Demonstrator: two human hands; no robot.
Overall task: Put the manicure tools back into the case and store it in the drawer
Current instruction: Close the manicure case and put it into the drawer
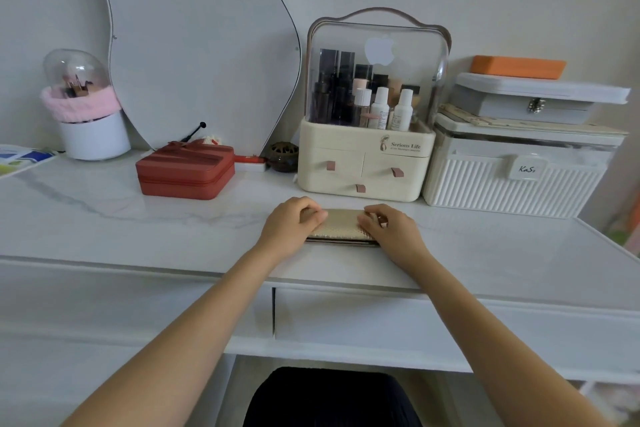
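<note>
The gold case [341,226] lies closed and flat on the white table [138,229], just in front of the cream organizer [365,166]. Its long axis runs left to right. The left hand [289,229] grips its left end with curled fingers, and the right hand [391,230] grips its right end.

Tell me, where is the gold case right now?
In the head view, the gold case lies flat mid-table, near the front edge, held between the left hand and right hand, just before the cream organizer.

The cream organizer [366,163] reads "Serious Life"; the ribbed white box's tag [527,168] seemingly "KaSi".
</note>
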